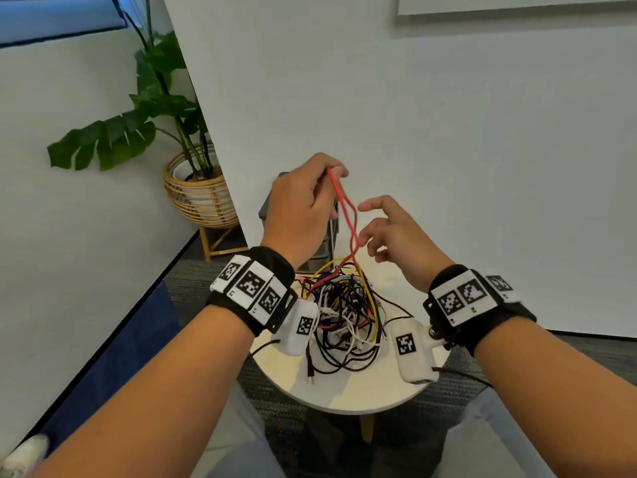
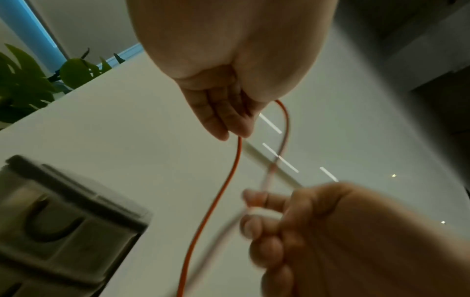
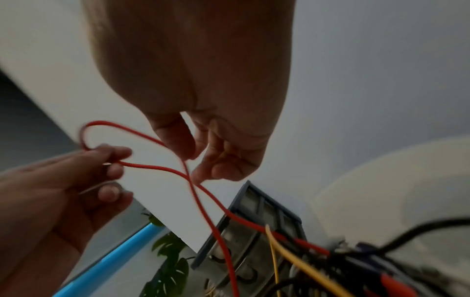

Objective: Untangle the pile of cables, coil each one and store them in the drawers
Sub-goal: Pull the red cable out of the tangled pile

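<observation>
Standing leftmost, a potted plant (image 1: pixel 193 160). Next the left hand (image 1: pixel 303 208) pinches a raised red cable (image 1: pixel 348 215) loop (both strands drop into the cable pile (image 1: pixel 344 315) on the round table (image 1: pixel 362 395)). The right hand (image 1: pixel 389 232), fingers loosely spread, touches where the strands cross.

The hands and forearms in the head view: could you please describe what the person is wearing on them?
Both forearms are bare, with no sleeves. Each wrist carries a black strap bearing white square tiles printed with black-and-white fiducial markers. A white camera housing, also marker-tagged, hangs below each strap. The left hand and right hand wear no gloves.
</observation>
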The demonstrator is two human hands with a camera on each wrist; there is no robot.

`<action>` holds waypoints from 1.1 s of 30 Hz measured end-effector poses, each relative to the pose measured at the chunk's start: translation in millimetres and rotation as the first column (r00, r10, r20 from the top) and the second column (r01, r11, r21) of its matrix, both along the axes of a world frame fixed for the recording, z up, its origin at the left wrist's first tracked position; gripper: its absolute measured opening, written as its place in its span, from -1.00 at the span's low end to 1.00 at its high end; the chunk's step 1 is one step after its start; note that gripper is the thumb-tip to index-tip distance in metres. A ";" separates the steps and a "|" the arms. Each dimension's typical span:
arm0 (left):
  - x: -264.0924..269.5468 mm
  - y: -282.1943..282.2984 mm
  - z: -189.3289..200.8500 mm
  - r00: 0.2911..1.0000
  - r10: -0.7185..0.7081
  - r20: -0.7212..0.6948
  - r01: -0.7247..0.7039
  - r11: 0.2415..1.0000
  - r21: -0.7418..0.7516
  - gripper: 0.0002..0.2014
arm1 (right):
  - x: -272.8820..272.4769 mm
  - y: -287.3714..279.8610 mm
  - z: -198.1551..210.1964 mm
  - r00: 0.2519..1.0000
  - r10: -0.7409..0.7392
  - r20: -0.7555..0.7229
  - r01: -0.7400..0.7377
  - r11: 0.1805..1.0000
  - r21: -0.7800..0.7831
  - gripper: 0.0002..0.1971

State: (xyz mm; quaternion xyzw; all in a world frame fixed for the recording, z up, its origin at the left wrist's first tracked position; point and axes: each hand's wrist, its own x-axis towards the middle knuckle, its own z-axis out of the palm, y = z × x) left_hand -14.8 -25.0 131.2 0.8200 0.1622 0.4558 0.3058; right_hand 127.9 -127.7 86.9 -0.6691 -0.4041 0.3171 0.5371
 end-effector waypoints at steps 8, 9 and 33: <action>2.0 -2.7 -7.2 0.963 -0.256 0.086 0.269 0.935 -0.232 -0.64 | -1.7 13.6 -3.4 0.924 0.065 0.377 -0.043 0.997 -0.066 -0.63; 2.2 4.0 -19.7 0.973 -0.229 0.022 0.225 0.925 -0.305 -0.55 | -0.6 13.3 -0.2 0.935 0.018 0.355 -0.013 1.000 -0.015 -0.62; -45.9 40.5 -119.6 0.519 -0.154 -0.841 -0.236 0.920 -0.314 -0.80 | 70.9 -11.6 -52.1 0.813 -0.207 0.544 0.347 0.923 -0.168 -0.81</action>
